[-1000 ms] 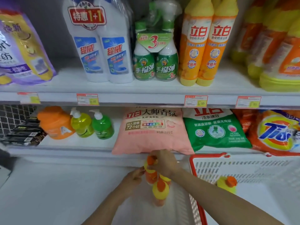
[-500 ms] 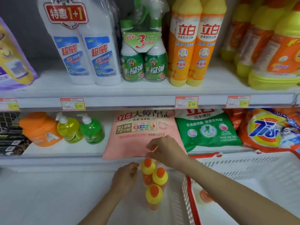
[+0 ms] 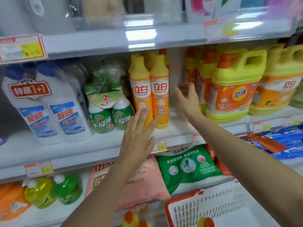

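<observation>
White toilet-cleaner twin-pack [image 3: 47, 110]: red badge [image 3: 29, 90] reads "特惠1+1"; each bottle "超威". Green spray-bottle pair [image 3: 111, 119]: hanging tag [image 3: 104, 99] "3"; bottles "手榴弹". Orange dish-soap bottles [image 3: 150, 95]: "立白" on both, "食品用" on the right one. Yellow handled jug [image 3: 232, 95]: "奇强". Far-right jug [image 3: 278, 89]: "立白". Pink bag [image 3: 144, 182]: "立白", "72", partly covered. Green bag [image 3: 188, 166]: heading begins "冷水". Shelf price tags [image 3: 161, 145]: too blurred to read.
</observation>
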`<state>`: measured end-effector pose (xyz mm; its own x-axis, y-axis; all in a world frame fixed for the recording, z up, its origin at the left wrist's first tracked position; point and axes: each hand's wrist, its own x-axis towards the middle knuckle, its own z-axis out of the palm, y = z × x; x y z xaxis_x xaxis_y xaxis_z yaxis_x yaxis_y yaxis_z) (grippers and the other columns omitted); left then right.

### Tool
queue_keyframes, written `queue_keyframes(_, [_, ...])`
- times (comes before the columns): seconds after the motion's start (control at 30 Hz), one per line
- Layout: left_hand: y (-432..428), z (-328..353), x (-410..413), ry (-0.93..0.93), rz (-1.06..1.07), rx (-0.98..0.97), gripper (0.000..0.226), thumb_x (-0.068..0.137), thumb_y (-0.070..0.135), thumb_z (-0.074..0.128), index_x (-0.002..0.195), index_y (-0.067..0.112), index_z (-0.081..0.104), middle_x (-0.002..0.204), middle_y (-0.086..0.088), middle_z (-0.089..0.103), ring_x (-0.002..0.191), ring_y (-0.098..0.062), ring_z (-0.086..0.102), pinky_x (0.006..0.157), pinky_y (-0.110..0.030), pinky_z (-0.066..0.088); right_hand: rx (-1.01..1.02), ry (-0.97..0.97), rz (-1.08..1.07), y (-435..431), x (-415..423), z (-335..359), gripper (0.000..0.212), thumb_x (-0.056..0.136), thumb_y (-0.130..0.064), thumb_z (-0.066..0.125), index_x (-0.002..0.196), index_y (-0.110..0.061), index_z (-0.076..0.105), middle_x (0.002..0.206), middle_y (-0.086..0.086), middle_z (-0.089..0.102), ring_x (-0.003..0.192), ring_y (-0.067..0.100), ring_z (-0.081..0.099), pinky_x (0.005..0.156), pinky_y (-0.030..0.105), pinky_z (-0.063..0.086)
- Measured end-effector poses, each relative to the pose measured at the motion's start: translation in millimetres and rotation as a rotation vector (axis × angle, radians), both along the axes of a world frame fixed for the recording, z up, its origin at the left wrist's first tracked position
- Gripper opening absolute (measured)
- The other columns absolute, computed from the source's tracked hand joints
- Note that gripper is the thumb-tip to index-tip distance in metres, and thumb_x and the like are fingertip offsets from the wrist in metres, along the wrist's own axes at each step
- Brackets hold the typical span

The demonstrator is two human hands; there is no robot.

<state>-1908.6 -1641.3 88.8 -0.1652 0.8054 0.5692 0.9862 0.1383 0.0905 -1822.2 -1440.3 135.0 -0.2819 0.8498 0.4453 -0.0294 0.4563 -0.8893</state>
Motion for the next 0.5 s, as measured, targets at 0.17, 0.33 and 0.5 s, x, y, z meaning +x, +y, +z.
queue_keyframes(0.17, [32,-14,-8,0.168,0.092,0.025,0.065,0.093,0.036,0.054,0.153,0.024,0.03,0.164,-0.009,0.007,0.151,-0.033,-0.001,0.122,-0.05,0.003,-0.121,-0.051,0.176,48,-39,17,0.056,0.1,-0.029,0.057,0.149,-0.019,0.033,0.154,0.007,0.038,0.137,0.024,0.041,0.094,0.026,0.039])
queue_keyframes(0.33, [49,-27,-15,0.244,0.116,0.122,0.061,0.097,0.046,0.038,0.154,0.026,0.028,0.164,-0.006,0.01,0.151,-0.033,0.004,0.122,-0.049,0.003,-0.158,-0.102,0.263,76,-63,22,0.061,0.101,-0.025,0.055,0.154,-0.02,0.027,0.143,0.018,0.052,0.118,0.029,0.059,0.081,0.025,0.054])
queue_keyframes(0.5, [51,-28,-13,0.259,0.158,0.137,0.059,0.098,0.044,0.038,0.154,0.026,0.028,0.164,-0.007,0.013,0.151,-0.033,0.004,0.123,-0.046,0.0,-0.12,-0.121,0.208,81,-59,16,0.053,0.094,-0.031,0.065,0.139,-0.013,0.044,0.132,0.015,0.058,0.115,0.031,0.061,0.076,0.033,0.055])
